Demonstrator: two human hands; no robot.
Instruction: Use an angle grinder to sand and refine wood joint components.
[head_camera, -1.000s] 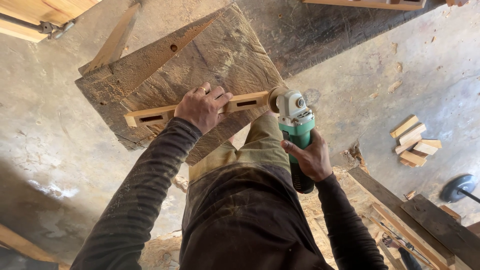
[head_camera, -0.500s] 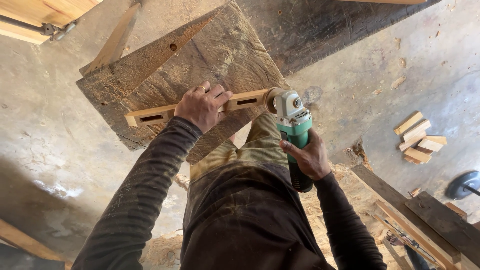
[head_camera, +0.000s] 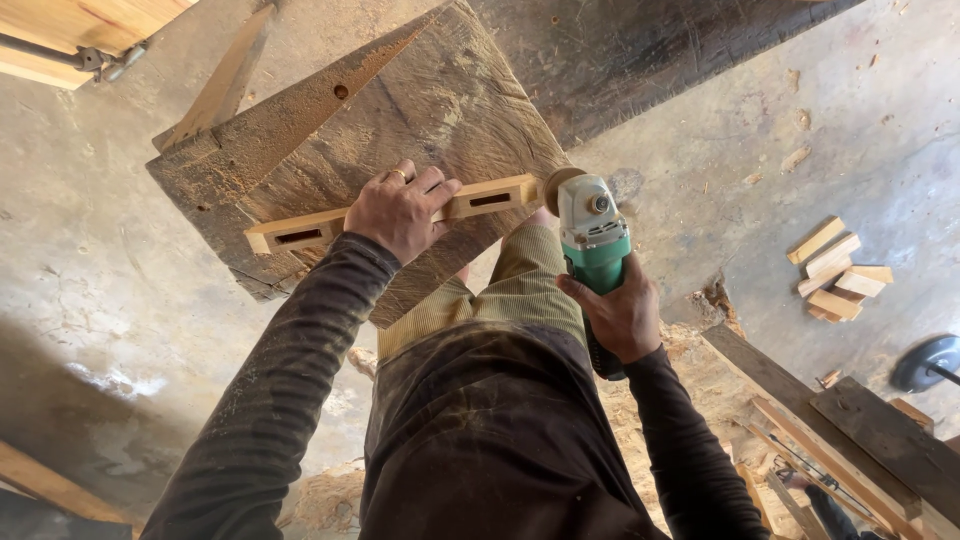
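Fingers (head_camera: 425, 185) of the left hand (head_camera: 398, 210) are spread and pressed down over a pale, slim wooden bar with two rectangular slots (head_camera: 300, 228), clamping it flat, seemingly so it cannot shift under the tool. That bar lies across the middle of the frame on a dark, rough, sawdust-strewn slab of old timber (head_camera: 400, 110) that serves as the tabletop. Right hand (head_camera: 620, 315), just right of centre, has its fingers clenched around the body of a green and grey angle grinder (head_camera: 595, 250), whose tan sanding disc (head_camera: 555, 185) meets the bar's right end; the tool is held nearly in line with the bar, which brings the disc face against the end grain.

One knee in ribbed olive trousers (head_camera: 520, 280) pushes up toward the slab's lower edge, apparently as a brace.

Below is a dusty grey concrete floor (head_camera: 100, 280). Short pale wooden offcuts (head_camera: 835, 270) lie in a small heap at the right, dark planks (head_camera: 860, 430) lean at lower right, and light boards (head_camera: 60, 30) show in the upper left corner.
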